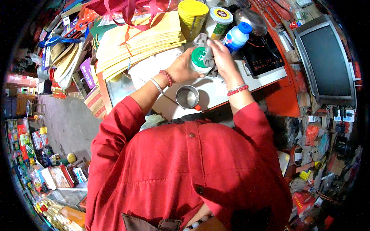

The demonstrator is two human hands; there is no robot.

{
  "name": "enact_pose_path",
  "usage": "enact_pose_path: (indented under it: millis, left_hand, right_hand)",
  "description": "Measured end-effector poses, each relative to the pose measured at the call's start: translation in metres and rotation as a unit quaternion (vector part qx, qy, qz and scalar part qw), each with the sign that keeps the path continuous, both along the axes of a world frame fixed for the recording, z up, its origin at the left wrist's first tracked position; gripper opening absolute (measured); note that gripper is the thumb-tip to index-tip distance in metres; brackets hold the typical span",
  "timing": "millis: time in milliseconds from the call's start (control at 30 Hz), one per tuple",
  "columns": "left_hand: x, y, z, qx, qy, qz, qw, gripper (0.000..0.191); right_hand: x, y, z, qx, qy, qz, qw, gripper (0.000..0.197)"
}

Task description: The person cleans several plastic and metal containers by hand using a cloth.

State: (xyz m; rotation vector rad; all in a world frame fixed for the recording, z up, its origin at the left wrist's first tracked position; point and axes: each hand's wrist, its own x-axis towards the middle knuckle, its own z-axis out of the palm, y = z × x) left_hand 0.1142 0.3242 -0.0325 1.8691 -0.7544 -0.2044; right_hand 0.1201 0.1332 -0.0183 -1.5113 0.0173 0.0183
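Observation:
A small white jar with a green lid (199, 57) is gripped from the left by my left hand (182, 65). My right hand (222, 59) holds a grey cloth (208, 53) against the jar's lid and right side. Just below the hands, a metal mug (187, 97) with a red-tipped handle stands on the white tabletop (215, 99). Beyond the hands are a yellow tub (192, 20), a white canister with a clear lid (218, 21) and a blue bottle with a blue cap (237, 37).
A stack of yellow paper envelopes (141, 43) lies left of the jar, with a red bag (133, 11) behind it. To the right are a black induction cooker (261, 57), a metal pot (251, 21) and a television (328, 60). Straw hats (65, 56) hang at the left.

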Motion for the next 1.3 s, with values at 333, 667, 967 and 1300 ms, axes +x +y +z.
enact_pose_path:
  millis: [333,667,967,1300]
  left_hand:
    - [0.003,-0.001,0.003,0.004,0.019,-0.013,1.0,0.095]
    - [-0.006,-0.006,0.019,0.015,0.013,0.016,1.0,0.09]
    - [-0.013,-0.015,0.065,-0.161,0.086,0.039,0.982,0.087]
    - [-0.014,-0.029,0.101,-0.178,0.011,0.078,0.981,0.083]
  right_hand:
    - [-0.042,0.002,-0.055,0.233,0.068,-0.108,0.964,0.034]
    - [-0.081,-0.009,-0.066,0.181,0.058,-0.118,0.975,0.029]
    - [-0.08,-0.002,-0.006,0.415,0.047,-0.012,0.909,0.044]
    - [-0.097,-0.026,0.024,0.226,0.088,0.009,0.97,0.029]
